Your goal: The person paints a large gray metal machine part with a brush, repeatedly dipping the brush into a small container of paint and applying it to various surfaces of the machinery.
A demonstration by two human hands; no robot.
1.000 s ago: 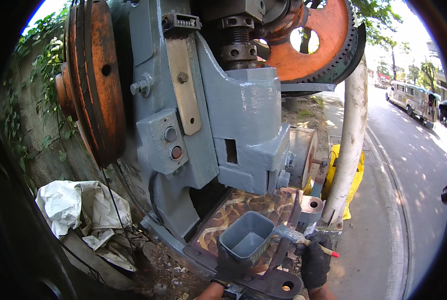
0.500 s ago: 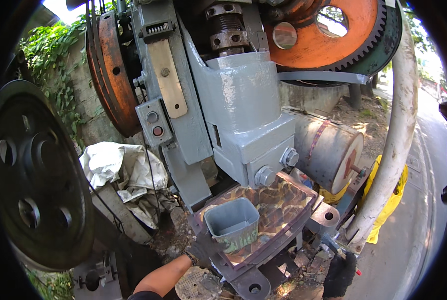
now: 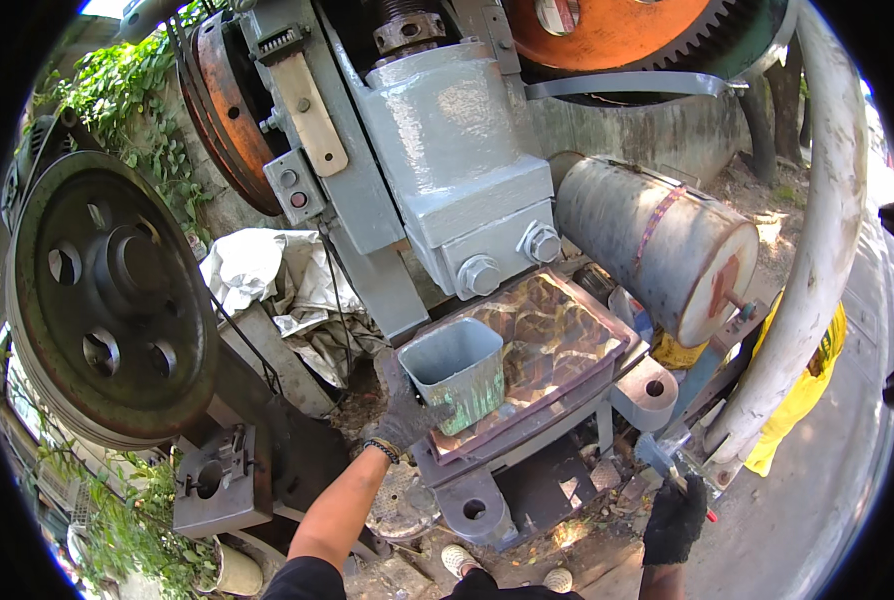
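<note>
A rectangular plastic tub (image 3: 454, 372), grey inside with greenish smears on its outer wall, stands on the patterned sheet (image 3: 557, 325) that covers the press bed. My left hand (image 3: 403, 408), in a dark grey glove, is closed against the tub's near left side, its fingers along the lower wall. At the lower right, my right hand (image 3: 675, 520) in a black glove grips a paintbrush (image 3: 657, 456). The brush's grey bristles point up and left, and a red handle end shows beside the hand. Above the bed is the glossy grey press ram (image 3: 457, 150) with two large bolts.
A dark spoked flywheel (image 3: 127, 290) fills the left side. Overhead at the right is an orange gear (image 3: 617, 40). A rusty metal drum (image 3: 657, 245) lies behind the bed, near a pale tree trunk (image 3: 817, 230) and a yellow bag (image 3: 802, 380). Crumpled white sheeting (image 3: 267, 270) sits behind the flywheel.
The view has shifted, bringing the flywheel and my feet more into sight. My left hand has come up to the tub's side and closed on it. My right hand still grips the brush.
</note>
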